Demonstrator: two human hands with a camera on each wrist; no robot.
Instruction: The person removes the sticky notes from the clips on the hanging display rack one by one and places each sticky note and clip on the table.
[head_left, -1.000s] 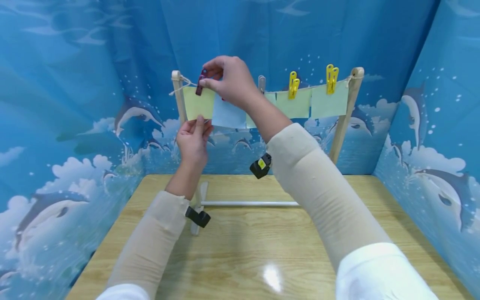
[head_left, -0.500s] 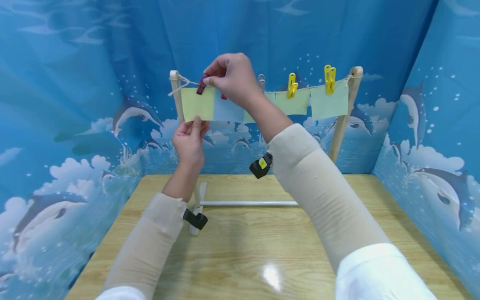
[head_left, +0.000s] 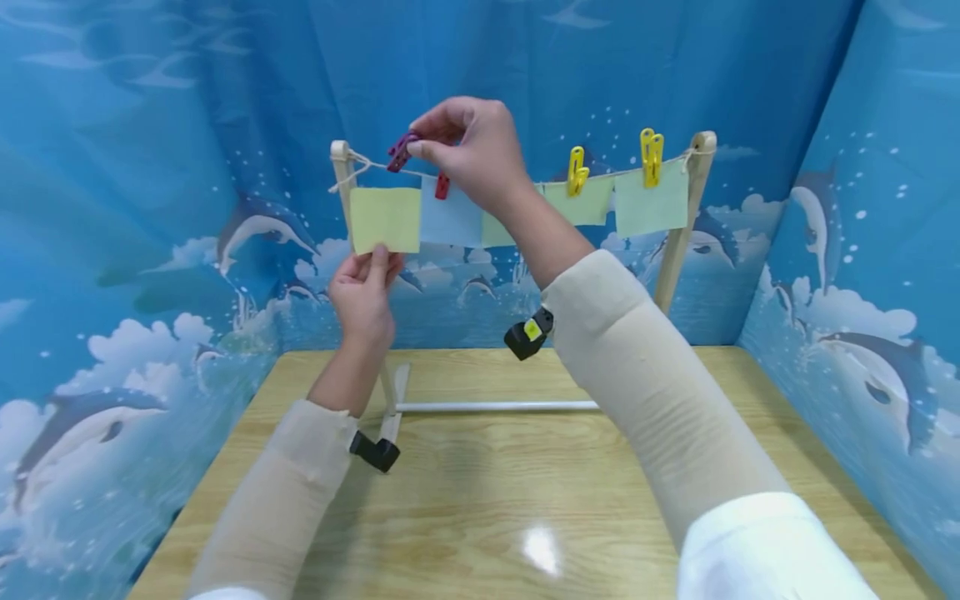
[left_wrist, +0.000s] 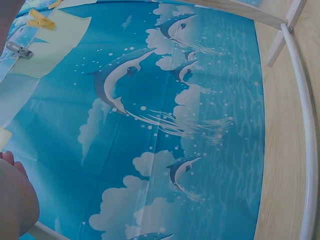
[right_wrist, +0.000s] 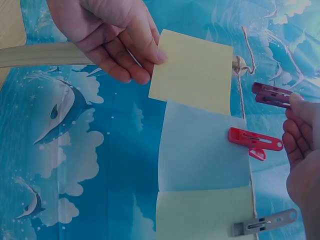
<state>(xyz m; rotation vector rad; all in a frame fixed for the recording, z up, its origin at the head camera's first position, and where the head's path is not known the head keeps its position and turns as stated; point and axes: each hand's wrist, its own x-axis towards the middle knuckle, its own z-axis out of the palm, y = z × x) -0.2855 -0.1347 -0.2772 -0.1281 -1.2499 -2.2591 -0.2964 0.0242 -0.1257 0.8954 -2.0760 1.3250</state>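
Between thumb and fingers my left hand (head_left: 363,296) pinches the lower edge of a yellow paper square (head_left: 386,220). In the right wrist view the yellow square (right_wrist: 192,72) lies beside the string, its top edge just off it, with no clip on it. My right hand (head_left: 480,154) pinches a dark purple clip (head_left: 402,152) above the square, and in the right wrist view the purple clip (right_wrist: 272,95) stands apart from string and paper. Right of the yellow square, a red clip (right_wrist: 255,139) holds a light blue sheet (right_wrist: 205,150) on the string.
Two yellow clips (head_left: 577,172) hold pale green sheets (head_left: 651,202) along the string, and a grey clip (right_wrist: 265,223) holds another. Wooden posts (head_left: 684,225) stand at both ends. A white bar (head_left: 495,407) runs low above the wooden table (head_left: 450,517). Blue dolphin-print curtains surround it.
The purple clip has come up off the yellow square and the string with my right hand. My left hand has lowered the yellow square slightly and moved it left.
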